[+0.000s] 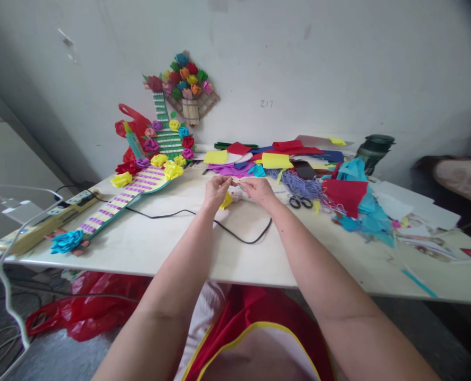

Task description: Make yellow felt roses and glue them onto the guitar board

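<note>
Both hands meet over the middle of the white table (172, 248). My left hand (216, 191) is closed in a pinch on a small yellow paper piece (227, 200) that hangs below its fingers. My right hand (259, 190) is closed too, its fingertips pinching something small and pale next to the left fingers; I cannot make out what it is. A black cable (235, 235) curves across the table just in front of the hands.
A striped paper guitar with paper flowers (134, 188) lies at the left beside a power strip (45, 219). Coloured paper sheets (275, 159), purple string (302, 186), scissors (301, 202) and a dark bottle (373, 151) crowd the right. A red bag (84, 312) lies under the table.
</note>
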`<action>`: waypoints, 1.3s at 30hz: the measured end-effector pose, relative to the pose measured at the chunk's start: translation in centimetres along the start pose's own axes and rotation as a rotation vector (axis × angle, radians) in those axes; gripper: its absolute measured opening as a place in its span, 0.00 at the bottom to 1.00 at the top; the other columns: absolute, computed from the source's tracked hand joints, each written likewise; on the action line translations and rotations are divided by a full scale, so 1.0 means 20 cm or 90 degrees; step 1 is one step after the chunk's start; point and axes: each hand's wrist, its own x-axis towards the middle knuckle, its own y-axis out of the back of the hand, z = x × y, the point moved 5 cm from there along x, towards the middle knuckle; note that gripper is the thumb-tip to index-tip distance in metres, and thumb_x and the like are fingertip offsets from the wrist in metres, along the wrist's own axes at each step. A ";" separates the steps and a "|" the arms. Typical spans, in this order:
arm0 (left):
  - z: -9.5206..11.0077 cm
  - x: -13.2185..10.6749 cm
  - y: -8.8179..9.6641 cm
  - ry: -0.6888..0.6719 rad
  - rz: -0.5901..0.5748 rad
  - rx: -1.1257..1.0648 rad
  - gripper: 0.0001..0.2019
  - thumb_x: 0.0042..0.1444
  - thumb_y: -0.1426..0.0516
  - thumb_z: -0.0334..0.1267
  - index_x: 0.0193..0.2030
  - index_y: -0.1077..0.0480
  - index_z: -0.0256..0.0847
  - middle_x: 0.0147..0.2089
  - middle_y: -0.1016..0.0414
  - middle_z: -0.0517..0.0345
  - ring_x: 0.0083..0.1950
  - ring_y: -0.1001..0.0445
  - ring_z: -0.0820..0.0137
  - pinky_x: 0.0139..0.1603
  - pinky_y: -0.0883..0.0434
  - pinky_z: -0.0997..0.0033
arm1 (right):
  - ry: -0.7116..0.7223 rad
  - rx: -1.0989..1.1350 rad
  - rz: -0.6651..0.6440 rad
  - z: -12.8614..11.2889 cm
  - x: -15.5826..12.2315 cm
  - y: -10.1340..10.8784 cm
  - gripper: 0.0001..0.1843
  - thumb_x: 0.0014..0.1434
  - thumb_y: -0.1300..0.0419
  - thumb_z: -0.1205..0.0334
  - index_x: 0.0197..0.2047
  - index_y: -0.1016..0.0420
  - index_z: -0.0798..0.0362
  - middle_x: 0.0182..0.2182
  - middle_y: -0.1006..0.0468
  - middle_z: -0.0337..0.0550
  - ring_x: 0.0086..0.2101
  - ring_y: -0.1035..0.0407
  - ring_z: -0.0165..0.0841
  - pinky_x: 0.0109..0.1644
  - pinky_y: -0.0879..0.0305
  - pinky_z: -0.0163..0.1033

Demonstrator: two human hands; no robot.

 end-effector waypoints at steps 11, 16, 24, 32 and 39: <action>-0.01 -0.01 -0.01 0.067 -0.022 -0.043 0.13 0.51 0.37 0.47 0.26 0.26 0.39 0.24 0.22 0.55 0.19 0.41 0.75 0.22 0.46 0.72 | 0.026 -0.126 0.005 0.02 0.01 -0.01 0.14 0.62 0.45 0.59 0.34 0.18 0.50 0.28 0.20 0.43 0.30 0.33 0.33 0.35 0.41 0.35; 0.01 -0.02 -0.02 0.067 -0.037 -0.100 0.13 0.50 0.37 0.47 0.26 0.28 0.39 0.26 0.22 0.52 0.25 0.32 0.71 0.27 0.39 0.72 | 0.015 -0.012 -0.032 0.01 0.00 -0.02 0.14 0.62 0.45 0.59 0.33 0.20 0.51 0.22 0.24 0.40 0.28 0.33 0.33 0.36 0.39 0.35; 0.04 -0.02 -0.02 0.039 -0.075 -0.155 0.16 0.49 0.36 0.50 0.28 0.28 0.38 0.28 0.21 0.51 0.32 0.24 0.66 0.37 0.31 0.68 | -0.059 0.169 -0.096 0.03 0.01 -0.04 0.13 0.61 0.46 0.58 0.29 0.26 0.53 0.15 0.35 0.33 0.21 0.41 0.28 0.31 0.41 0.34; 0.03 -0.02 -0.03 0.036 -0.082 -0.144 0.18 0.46 0.34 0.54 0.28 0.27 0.38 0.29 0.19 0.51 0.31 0.24 0.67 0.34 0.31 0.69 | -0.080 0.209 -0.106 0.02 0.00 -0.04 0.14 0.61 0.46 0.58 0.26 0.28 0.52 0.14 0.37 0.32 0.20 0.43 0.27 0.31 0.40 0.34; 0.02 -0.02 -0.02 0.043 -0.058 -0.121 0.16 0.47 0.35 0.50 0.28 0.27 0.38 0.28 0.20 0.51 0.28 0.26 0.68 0.31 0.34 0.70 | -0.056 0.186 -0.102 0.00 0.00 -0.03 0.13 0.60 0.46 0.58 0.26 0.28 0.53 0.14 0.37 0.32 0.20 0.42 0.27 0.29 0.41 0.33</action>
